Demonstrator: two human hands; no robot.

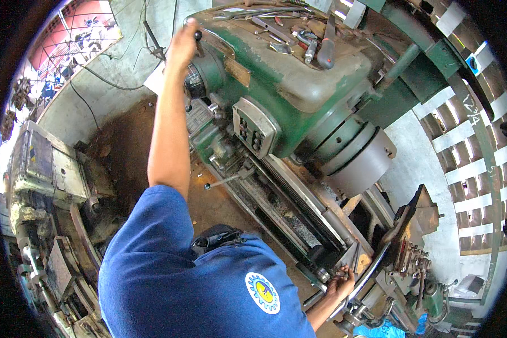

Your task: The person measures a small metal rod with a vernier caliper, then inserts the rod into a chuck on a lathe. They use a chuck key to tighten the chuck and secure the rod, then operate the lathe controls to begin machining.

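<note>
My left arm reaches far up to the headstock of a green lathe (298, 73). There my left hand (181, 48) is closed at a lever with a black ball knob (198, 35); the fingers lie mostly on its far side. Low on the right, my right hand (341, 286) is at the lathe carriage (367, 262), its fingers curled around a small metal handle, largely hidden. The round grey chuck (363, 163) sits at the headstock's right end. Below it run the bed and a threaded lead screw (298, 200).
Wrenches and a file-like tool with a dark handle (327, 48) lie on the headstock top. A ball-ended lever (208, 186) juts out beside my left arm. Another machine (45, 163) stands at the left. The tool post (411, 259) rises beyond my right hand.
</note>
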